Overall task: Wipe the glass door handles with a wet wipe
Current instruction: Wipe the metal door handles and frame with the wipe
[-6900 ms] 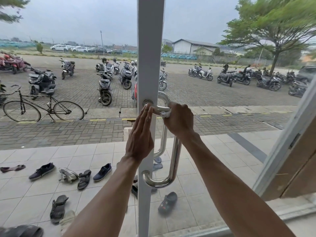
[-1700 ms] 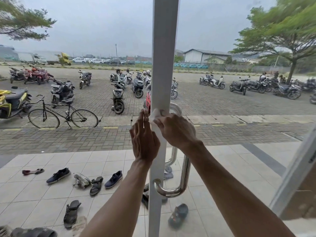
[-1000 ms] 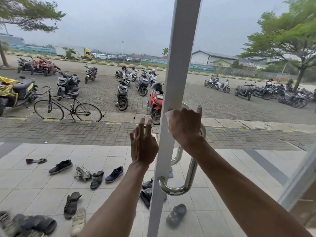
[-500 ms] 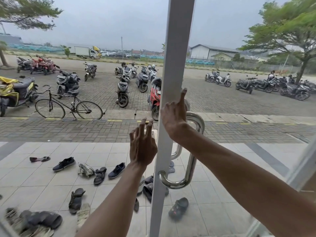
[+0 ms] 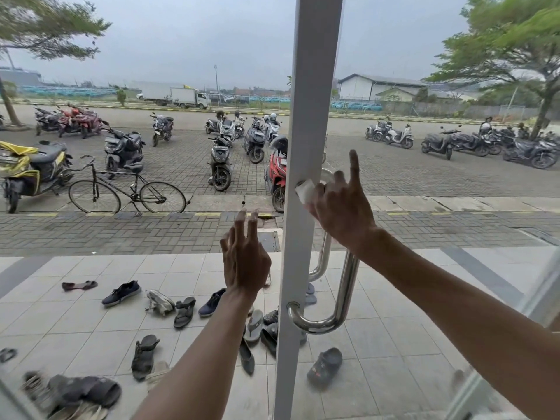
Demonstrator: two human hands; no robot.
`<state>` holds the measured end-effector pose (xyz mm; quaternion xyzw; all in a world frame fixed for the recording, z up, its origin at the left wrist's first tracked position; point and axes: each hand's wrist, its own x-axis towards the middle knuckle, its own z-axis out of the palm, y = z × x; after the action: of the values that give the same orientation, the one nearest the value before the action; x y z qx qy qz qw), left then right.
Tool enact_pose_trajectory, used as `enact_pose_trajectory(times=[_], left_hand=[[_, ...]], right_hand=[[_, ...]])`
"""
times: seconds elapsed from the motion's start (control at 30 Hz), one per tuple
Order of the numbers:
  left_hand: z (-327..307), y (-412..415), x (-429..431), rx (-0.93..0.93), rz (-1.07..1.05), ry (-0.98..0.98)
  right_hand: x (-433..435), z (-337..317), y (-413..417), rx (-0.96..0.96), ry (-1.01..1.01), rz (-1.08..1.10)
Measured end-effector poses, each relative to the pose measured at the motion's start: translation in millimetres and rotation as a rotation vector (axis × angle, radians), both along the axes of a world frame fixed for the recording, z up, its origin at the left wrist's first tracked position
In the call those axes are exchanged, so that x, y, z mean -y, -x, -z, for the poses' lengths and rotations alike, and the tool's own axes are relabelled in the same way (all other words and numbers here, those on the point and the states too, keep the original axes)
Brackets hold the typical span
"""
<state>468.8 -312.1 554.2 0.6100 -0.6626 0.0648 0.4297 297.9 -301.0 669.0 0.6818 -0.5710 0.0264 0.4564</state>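
Observation:
A white door frame (image 5: 306, 122) runs up the middle of the glass door. A curved steel handle (image 5: 342, 301) is fixed to its right side, and a second handle (image 5: 321, 262) shows behind the glass. My right hand (image 5: 339, 207) is at the top of the near handle and presses a white wet wipe (image 5: 305, 190) against the frame there, index finger pointing up. My left hand (image 5: 244, 256) is raised flat against the glass left of the frame, fingers apart, holding nothing.
Beyond the glass, several shoes and sandals (image 5: 185, 310) lie scattered on the tiled porch. A bicycle (image 5: 125, 192) and many parked scooters (image 5: 220, 160) stand on the paved lot. A slanted frame edge (image 5: 542, 301) sits at the right.
My right hand has come back to the top of the handle with the wipe showing at the frame. My left hand, earlier at the frame, rests apart on the glass.

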Motion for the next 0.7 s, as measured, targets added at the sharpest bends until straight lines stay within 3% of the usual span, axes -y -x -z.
enact_pose_trajectory(times=[0.1, 0.23, 0.37, 0.43, 0.53, 0.6, 0.7], left_hand=[[3.0, 3.4, 0.6, 0.006, 0.021, 0.013], [9.6, 2.5, 3.8, 0.031, 0.032, 0.014], [18.8, 1.1, 7.0, -0.043, 0.002, -0.001], [25.4, -0.1, 6.7, -0.048, 0.008, 0.002], [37.1, -8.9, 4.1, -0.009, 0.016, -0.019], [48.4, -16.3, 6.0, -0.003, -0.008, -0.040], [62.2, -30.7, 11.1, 0.007, -0.037, -0.061]], right_hand=[[-3.6, 28.1, 41.5, 0.177, 0.129, -0.058], [-7.5, 93.9, 58.0, 0.669, 0.176, 0.009], [-9.1, 177.5, 26.9, 1.133, 0.094, 0.080], [-11.0, 223.8, 12.9, 1.261, 0.047, 0.158], [-20.6, 289.8, -6.4, 1.508, -0.155, 0.419], [-22.6, 309.4, -26.2, 1.783, -0.231, 0.494], [-11.1, 296.1, -59.1, 2.276, -0.032, 0.443]])
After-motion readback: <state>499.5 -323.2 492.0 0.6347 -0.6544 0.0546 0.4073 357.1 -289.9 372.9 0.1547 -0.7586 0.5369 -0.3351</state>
